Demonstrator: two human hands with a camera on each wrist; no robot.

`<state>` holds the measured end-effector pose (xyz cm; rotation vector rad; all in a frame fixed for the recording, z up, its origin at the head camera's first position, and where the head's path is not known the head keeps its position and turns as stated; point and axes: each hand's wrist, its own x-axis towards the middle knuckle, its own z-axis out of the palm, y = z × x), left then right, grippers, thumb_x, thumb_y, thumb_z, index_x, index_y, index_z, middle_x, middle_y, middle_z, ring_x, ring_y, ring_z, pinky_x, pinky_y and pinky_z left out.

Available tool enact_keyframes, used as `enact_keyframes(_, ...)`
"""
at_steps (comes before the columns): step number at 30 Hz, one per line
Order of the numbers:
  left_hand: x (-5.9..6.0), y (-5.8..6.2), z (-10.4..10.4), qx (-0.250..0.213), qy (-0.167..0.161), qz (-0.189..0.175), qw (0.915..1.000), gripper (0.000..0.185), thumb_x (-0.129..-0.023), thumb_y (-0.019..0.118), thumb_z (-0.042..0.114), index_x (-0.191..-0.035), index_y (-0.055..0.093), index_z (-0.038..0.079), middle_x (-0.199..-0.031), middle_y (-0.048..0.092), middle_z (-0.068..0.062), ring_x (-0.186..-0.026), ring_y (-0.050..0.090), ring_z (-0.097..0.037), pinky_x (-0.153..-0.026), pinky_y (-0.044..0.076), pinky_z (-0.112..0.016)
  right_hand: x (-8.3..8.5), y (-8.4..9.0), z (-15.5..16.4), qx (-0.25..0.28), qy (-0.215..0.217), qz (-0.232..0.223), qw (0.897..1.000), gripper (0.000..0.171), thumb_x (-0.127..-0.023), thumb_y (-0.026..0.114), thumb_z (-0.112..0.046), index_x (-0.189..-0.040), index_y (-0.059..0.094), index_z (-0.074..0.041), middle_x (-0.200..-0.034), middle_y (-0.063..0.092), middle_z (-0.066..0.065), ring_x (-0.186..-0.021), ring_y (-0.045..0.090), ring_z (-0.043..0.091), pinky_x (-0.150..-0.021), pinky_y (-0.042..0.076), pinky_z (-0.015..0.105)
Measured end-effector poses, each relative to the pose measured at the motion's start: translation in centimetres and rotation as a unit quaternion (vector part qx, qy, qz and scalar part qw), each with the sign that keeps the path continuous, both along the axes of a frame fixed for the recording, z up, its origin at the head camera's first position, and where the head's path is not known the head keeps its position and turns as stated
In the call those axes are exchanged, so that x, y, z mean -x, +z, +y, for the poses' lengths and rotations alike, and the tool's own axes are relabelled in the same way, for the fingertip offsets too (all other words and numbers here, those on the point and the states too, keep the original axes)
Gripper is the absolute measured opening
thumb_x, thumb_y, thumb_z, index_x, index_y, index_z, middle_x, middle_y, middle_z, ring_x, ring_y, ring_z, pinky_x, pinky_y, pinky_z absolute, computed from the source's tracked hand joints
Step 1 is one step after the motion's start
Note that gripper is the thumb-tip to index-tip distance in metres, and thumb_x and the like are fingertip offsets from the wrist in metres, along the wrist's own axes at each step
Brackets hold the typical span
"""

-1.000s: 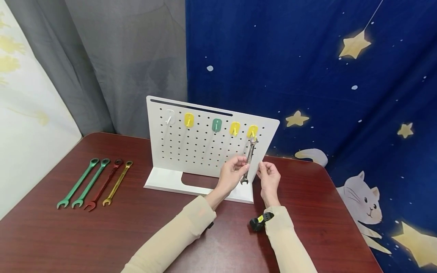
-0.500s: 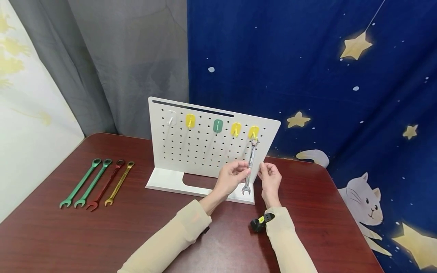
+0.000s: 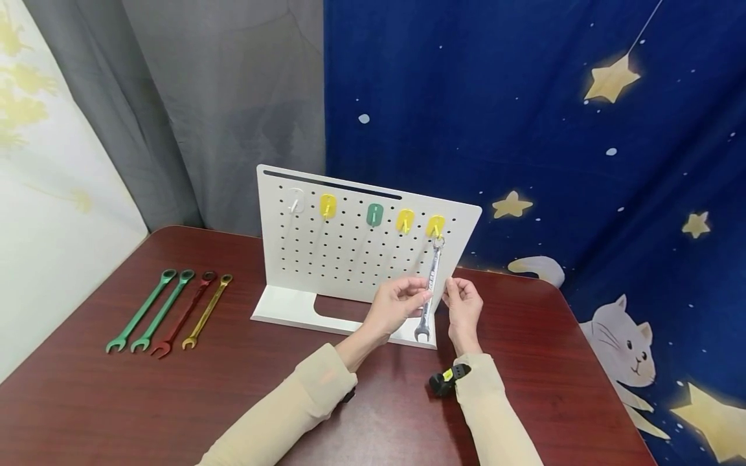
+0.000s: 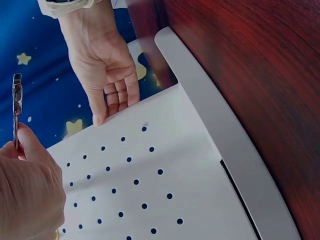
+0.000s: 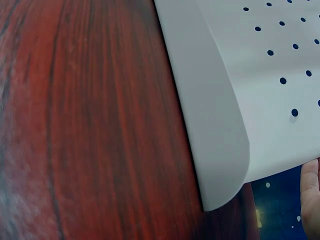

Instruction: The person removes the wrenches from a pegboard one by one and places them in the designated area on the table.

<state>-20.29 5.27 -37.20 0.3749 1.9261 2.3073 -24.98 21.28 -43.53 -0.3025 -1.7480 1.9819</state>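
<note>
A silver wrench [image 3: 430, 288] hangs by its ring end from the rightmost yellow hook [image 3: 434, 226] of a white pegboard [image 3: 344, 252]. Its open end reaches down to the board's base. My left hand [image 3: 424, 294] pinches the wrench's shaft about halfway down. In the left wrist view the thumb [image 4: 27, 145] presses against the wrench [image 4: 16, 100]. My right hand [image 3: 463, 304] is at the pegboard's right edge, fingers loosely curled and holding nothing, with the thumb tip [image 4: 97, 117] touching that edge. The right wrist view shows the pegboard [image 5: 240, 85] and a sliver of the right hand [image 5: 312, 195].
Two green wrenches [image 3: 153, 309], a red wrench [image 3: 183, 314] and a gold wrench [image 3: 206, 310] lie side by side on the dark red table [image 3: 146, 395] to the left. The board's other hooks, white [image 3: 295, 200], yellow [image 3: 327, 206], green [image 3: 373, 214] and yellow [image 3: 405, 220], carry nothing. A star-patterned blue curtain hangs behind.
The silver wrench has settled lower on its hook and hangs straighter, its open end now near the board's base. Both hands have stayed almost where they were.
</note>
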Motion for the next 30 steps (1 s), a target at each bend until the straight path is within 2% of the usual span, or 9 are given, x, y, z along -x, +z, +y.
enact_keyframes(9,-0.3,0.5,-0.1,-0.015,-0.013,-0.018,0.9996,0.028,-0.087,0.066,0.007,-0.112,0.065,-0.003,-0.093,0.067,-0.012,-0.072,0.06,-0.004,-0.07,0.057,-0.028,0.0,0.0,0.0,0.006,0.0,0.0,1.0,0.012,-0.088,0.066,-0.013,-0.087,0.06,-0.003,-0.071,0.061,-0.004,-0.068,0.06,0.003,-0.072,0.056,0.025)
enact_keyframes(20,-0.7,1.3,-0.3,-0.03,-0.02,-0.023,0.9991,0.029,-0.087,0.065,0.006,-0.114,0.063,-0.005,-0.098,0.067,-0.017,-0.073,0.06,-0.004,-0.071,0.057,-0.028,-0.4,0.7,-0.2,0.013,0.014,-0.003,1.0,0.009,-0.09,0.062,-0.006,-0.09,0.058,0.002,-0.071,0.061,-0.002,-0.068,0.06,0.005,-0.069,0.055,0.022)
enact_keyframes(30,-0.9,1.5,-0.7,-0.028,-0.028,-0.021,0.999,0.028,-0.088,0.065,0.007,-0.114,0.063,-0.003,-0.101,0.067,-0.018,-0.075,0.061,-0.006,-0.072,0.057,-0.028,-0.2,0.3,-0.2,0.006,0.004,-0.006,1.0,0.016,-0.089,0.065,-0.013,-0.092,0.058,0.002,-0.072,0.061,-0.004,-0.068,0.06,0.003,-0.071,0.055,0.022)
